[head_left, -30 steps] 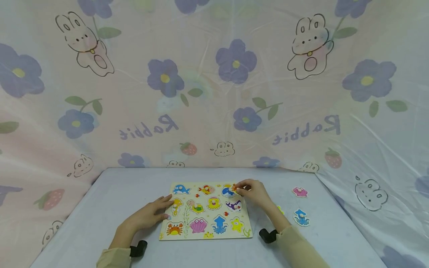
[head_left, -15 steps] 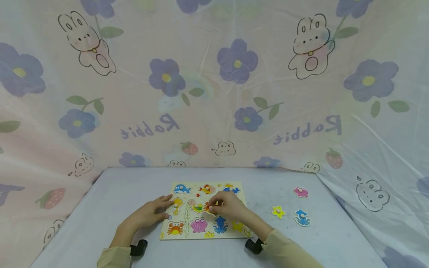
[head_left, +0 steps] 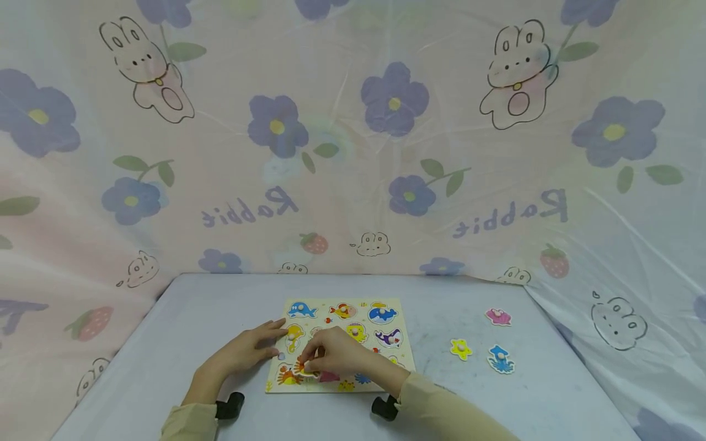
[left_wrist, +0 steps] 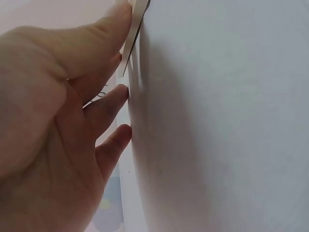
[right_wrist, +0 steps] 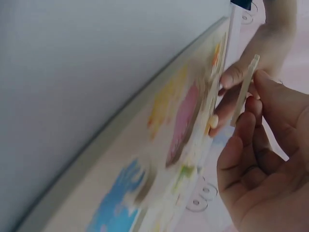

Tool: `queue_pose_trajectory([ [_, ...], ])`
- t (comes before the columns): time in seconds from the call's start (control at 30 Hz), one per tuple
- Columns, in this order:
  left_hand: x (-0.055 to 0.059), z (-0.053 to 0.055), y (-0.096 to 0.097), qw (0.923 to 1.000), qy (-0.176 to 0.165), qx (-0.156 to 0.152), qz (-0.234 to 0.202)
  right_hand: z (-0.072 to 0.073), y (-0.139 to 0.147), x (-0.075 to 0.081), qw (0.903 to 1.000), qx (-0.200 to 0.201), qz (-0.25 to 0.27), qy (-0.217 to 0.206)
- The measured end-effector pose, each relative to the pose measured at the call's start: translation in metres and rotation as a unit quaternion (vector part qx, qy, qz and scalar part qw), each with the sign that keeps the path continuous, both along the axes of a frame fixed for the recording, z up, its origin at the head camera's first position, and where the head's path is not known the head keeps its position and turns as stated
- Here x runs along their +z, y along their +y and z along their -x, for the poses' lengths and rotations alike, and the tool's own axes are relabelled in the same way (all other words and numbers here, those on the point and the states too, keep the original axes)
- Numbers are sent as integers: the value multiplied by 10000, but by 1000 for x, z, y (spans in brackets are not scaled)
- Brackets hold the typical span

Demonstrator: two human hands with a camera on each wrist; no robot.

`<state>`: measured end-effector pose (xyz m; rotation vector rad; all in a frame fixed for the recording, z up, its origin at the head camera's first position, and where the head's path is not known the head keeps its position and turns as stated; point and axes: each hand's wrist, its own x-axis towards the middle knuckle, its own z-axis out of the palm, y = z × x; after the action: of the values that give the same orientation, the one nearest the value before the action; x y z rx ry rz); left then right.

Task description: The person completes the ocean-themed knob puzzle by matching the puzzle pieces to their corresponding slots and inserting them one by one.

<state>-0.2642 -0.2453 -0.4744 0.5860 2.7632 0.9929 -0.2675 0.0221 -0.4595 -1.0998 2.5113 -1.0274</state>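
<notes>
A pale wooden puzzle board [head_left: 405, 355] printed with sea animals lies on the table. My right hand [head_left: 337, 352] pinches an orange crab puzzle piece [head_left: 301, 367] above the board's lower left, beside the printed crab [head_left: 289, 375]. In the right wrist view the crab piece [right_wrist: 245, 92] appears edge-on between thumb and fingers, apart from the board [right_wrist: 145, 111]. My left hand [head_left: 250, 350] rests on the board's left edge with its fingers extended; the left wrist view shows its thumb [left_wrist: 106, 36] at that edge. The right hand hides part of the middle and bottom rows.
On the table right of the board lie a yellow starfish piece [head_left: 461, 349], a blue squid piece [head_left: 501, 359] and a pink shell piece [head_left: 499, 316]. Several knobbed pieces sit in the board, among them a whale [head_left: 383, 314]. A printed curtain [head_left: 342, 184] hangs behind the table.
My right hand has carried the crab piece from the board's upper right, across the middle, down to the lower left. The left hand stays at the left edge.
</notes>
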Motion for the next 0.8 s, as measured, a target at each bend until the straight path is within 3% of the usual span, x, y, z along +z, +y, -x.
queue_pose_trajectory([
  [0.27, 1, 1, -2, 10000, 9, -68, 9, 1, -22, -6, 9989, 150, -408, 156],
  [0.8, 0, 3, -3, 9999, 5, -125, -12, -3, -42, -11, 9982, 109, -578, -73],
])
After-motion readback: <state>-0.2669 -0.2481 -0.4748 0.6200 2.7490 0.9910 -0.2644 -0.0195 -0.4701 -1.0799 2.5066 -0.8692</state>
